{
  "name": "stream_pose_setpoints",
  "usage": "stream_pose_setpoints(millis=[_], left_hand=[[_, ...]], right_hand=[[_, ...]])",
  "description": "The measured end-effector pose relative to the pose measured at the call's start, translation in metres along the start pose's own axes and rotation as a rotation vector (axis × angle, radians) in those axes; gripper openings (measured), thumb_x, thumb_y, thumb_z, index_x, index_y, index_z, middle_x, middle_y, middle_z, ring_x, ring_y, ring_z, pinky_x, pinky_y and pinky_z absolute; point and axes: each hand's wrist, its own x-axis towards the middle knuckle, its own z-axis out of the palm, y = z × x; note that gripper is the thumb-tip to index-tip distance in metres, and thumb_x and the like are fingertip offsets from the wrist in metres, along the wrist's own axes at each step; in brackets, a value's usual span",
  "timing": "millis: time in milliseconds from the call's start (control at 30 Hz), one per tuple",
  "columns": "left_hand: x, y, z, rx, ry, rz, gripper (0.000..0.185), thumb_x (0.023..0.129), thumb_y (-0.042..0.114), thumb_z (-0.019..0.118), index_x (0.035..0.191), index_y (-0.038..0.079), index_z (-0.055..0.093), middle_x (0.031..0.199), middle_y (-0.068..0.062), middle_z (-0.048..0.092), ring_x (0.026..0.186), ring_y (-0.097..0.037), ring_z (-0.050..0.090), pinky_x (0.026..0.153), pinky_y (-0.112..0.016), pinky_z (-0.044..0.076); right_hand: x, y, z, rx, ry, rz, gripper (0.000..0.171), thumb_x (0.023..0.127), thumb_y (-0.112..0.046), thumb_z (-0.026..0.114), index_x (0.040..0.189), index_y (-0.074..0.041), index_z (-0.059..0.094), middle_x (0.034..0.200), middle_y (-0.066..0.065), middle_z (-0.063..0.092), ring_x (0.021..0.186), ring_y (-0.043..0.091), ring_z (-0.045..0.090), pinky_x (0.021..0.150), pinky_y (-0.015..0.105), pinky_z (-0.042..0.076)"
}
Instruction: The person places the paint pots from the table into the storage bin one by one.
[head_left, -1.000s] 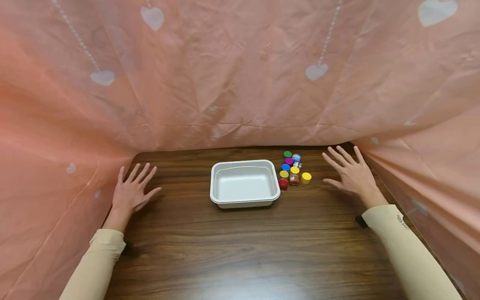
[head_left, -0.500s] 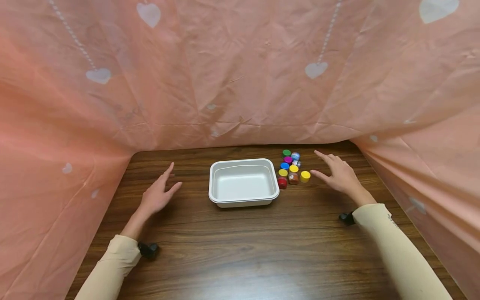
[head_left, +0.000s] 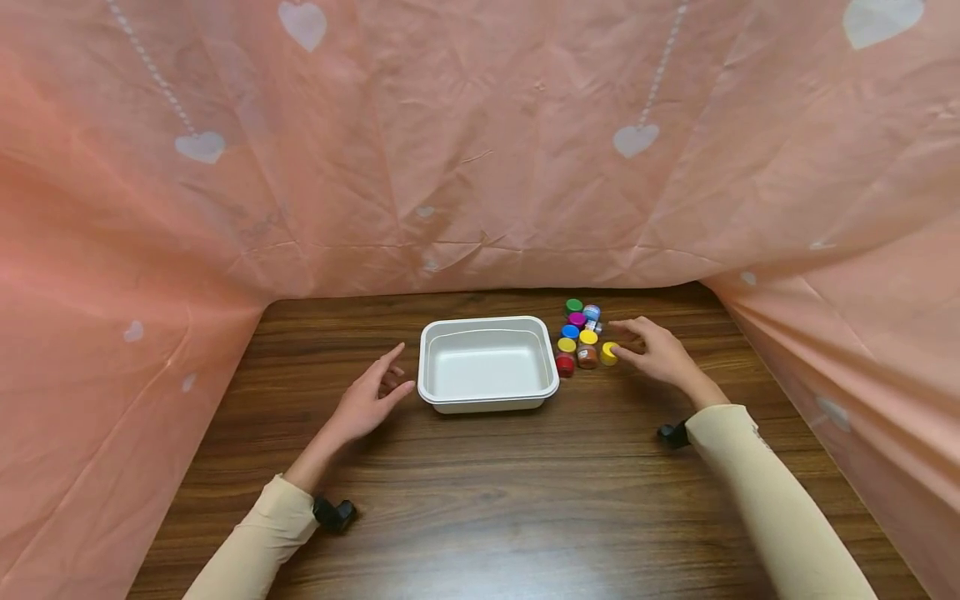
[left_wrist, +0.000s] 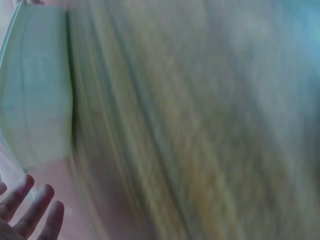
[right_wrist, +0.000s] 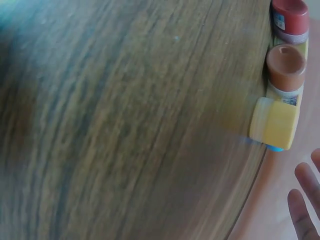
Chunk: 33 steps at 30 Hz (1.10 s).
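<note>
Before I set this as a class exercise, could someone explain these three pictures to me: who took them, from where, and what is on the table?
A person wears three cameras: one on the head, one on each wrist. The head view looks down on a wooden table hung round with pink sheeting. A white tray stands in the middle; the left hand is beside it, fingers relaxed, holding nothing. Right of the tray is a cluster of small paint pots with coloured lids. The right hand has its fingertips at the nearest yellow pot; a firm grip cannot be made out. The blurred left wrist view shows the tray's side; the right wrist view shows the yellow, brown and red pots close up.
</note>
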Motion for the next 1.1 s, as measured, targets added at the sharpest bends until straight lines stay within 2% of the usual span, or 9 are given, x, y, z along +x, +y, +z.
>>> stream_pose_setpoints(millis=[100, 200, 433, 667, 833, 1100], left_hand=[[-0.001, 0.008, 0.008, 0.007, 0.018, 0.032, 0.063, 0.093, 0.041, 0.061, 0.149, 0.03, 0.033, 0.113, -0.003, 0.06, 0.096, -0.015, 0.061, 0.081, -0.039, 0.052], [-0.003, 0.013, 0.014, -0.003, 0.023, 0.061, 0.063, 0.093, 0.04, 0.062, 0.148, 0.024, 0.036, 0.11, 0.0, 0.059, 0.093, -0.013, 0.061, 0.078, -0.039, 0.052], [-0.01, 0.018, 0.021, 0.035, 0.053, 0.057, 0.064, 0.091, 0.039, 0.065, 0.146, 0.018, 0.041, 0.108, 0.003, 0.056, 0.09, -0.013, 0.06, 0.073, -0.033, 0.048], [-0.011, 0.017, 0.029, 0.017, 0.037, 0.039, 0.064, 0.092, 0.045, 0.061, 0.147, 0.02, 0.04, 0.107, 0.004, 0.055, 0.092, -0.013, 0.06, 0.077, -0.033, 0.049], [-0.008, 0.018, 0.031, 0.002, 0.05, 0.044, 0.064, 0.092, 0.043, 0.062, 0.147, 0.02, 0.04, 0.105, 0.003, 0.055, 0.093, -0.015, 0.06, 0.078, -0.034, 0.05], [-0.007, 0.018, 0.032, 0.002, 0.038, 0.03, 0.065, 0.091, 0.044, 0.062, 0.147, 0.021, 0.039, 0.105, 0.003, 0.055, 0.091, -0.013, 0.06, 0.077, -0.032, 0.05]], right_hand=[[0.003, 0.002, 0.002, -0.001, -0.04, 0.013, 0.045, 0.092, -0.027, 0.066, 0.132, -0.009, 0.056, 0.115, 0.017, 0.057, 0.103, 0.036, 0.06, 0.087, 0.054, 0.047], [0.005, 0.004, 0.006, -0.006, -0.06, 0.025, 0.043, 0.09, -0.025, 0.068, 0.13, -0.01, 0.059, 0.115, 0.016, 0.058, 0.1, 0.034, 0.06, 0.085, 0.053, 0.047], [0.01, 0.004, 0.019, 0.023, -0.087, 0.009, 0.039, 0.089, -0.022, 0.07, 0.124, -0.008, 0.063, 0.114, 0.016, 0.058, 0.099, 0.033, 0.058, 0.086, 0.051, 0.047], [0.011, 0.007, 0.021, -0.009, -0.081, 0.035, 0.036, 0.087, -0.021, 0.072, 0.12, -0.006, 0.066, 0.106, 0.014, 0.059, 0.089, 0.027, 0.053, 0.078, 0.043, 0.045], [0.011, 0.009, 0.02, -0.02, -0.1, 0.06, 0.037, 0.088, -0.024, 0.071, 0.12, -0.006, 0.065, 0.099, 0.013, 0.058, 0.084, 0.025, 0.049, 0.072, 0.037, 0.04], [0.011, 0.011, 0.021, -0.034, -0.099, 0.056, 0.036, 0.088, -0.025, 0.071, 0.118, -0.006, 0.066, 0.097, 0.012, 0.059, 0.083, 0.025, 0.048, 0.072, 0.038, 0.039]])
